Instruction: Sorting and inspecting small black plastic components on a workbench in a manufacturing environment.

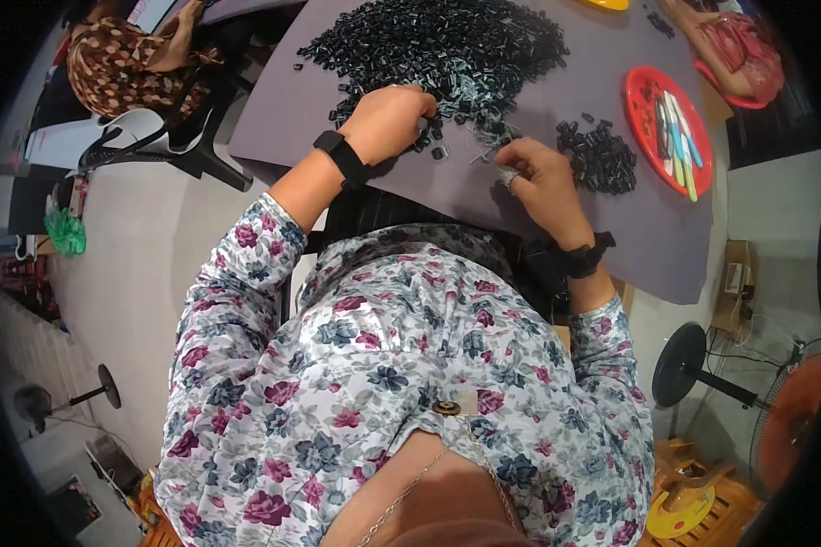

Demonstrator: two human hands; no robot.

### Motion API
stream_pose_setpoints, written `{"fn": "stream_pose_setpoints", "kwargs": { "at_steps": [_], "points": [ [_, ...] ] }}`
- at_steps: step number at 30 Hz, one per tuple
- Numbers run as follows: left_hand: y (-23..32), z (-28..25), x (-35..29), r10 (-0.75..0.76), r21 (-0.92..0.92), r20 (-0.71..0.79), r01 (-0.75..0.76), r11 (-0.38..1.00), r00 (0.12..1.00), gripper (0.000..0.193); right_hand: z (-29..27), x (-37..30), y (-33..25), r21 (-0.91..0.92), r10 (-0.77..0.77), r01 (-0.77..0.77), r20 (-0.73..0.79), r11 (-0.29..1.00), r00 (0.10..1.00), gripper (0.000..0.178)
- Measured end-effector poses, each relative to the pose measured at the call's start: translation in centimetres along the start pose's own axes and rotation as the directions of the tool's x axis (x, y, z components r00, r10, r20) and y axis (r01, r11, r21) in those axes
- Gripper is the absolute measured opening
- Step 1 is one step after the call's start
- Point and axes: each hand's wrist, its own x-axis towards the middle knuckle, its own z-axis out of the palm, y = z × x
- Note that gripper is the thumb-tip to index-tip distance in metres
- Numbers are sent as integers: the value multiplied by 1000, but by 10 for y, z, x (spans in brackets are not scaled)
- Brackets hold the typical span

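Note:
A big pile of small black plastic pieces (429, 36) covers the far part of the table, with small clear, greyish pieces (465, 88) heaped along its near side. My left hand (388, 123), a black band at its wrist, rests at the pile's near left edge. Its fingers curl down and inward, and whatever they hold is hidden. Across from it, my right hand (540, 182) is closed, thumb and fingers drawn together beside the clear pieces. What is in that pinch is too small to make out. A smaller heap of black pieces (597, 157) lies just right of this hand.
A red oval tray (631, 84) holding several knife-like tools with coloured handles stands at the right of the grey table (652, 246). Other people sit at the far left (137, 68) and far right (743, 59). A fan (794, 419) stands at lower right.

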Motion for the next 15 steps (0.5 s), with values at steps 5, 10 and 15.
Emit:
{"fn": "stream_pose_setpoints", "kwargs": {
  "at_steps": [5,10,15],
  "points": [
    [14,-3,15,26,-28,-26,-27,999,999,30,-1,1,5,1,-12,12,24,1000,1000,21],
    [15,7,27,61,-1,57,-61,998,996,35,2,-1,5,-13,-13,13,17,1000,1000,20],
    [5,1,17,-3,-125,72,12,992,997,34,2,-5,18,39,-15,16,-14,999,1000,20]
  ]
}}
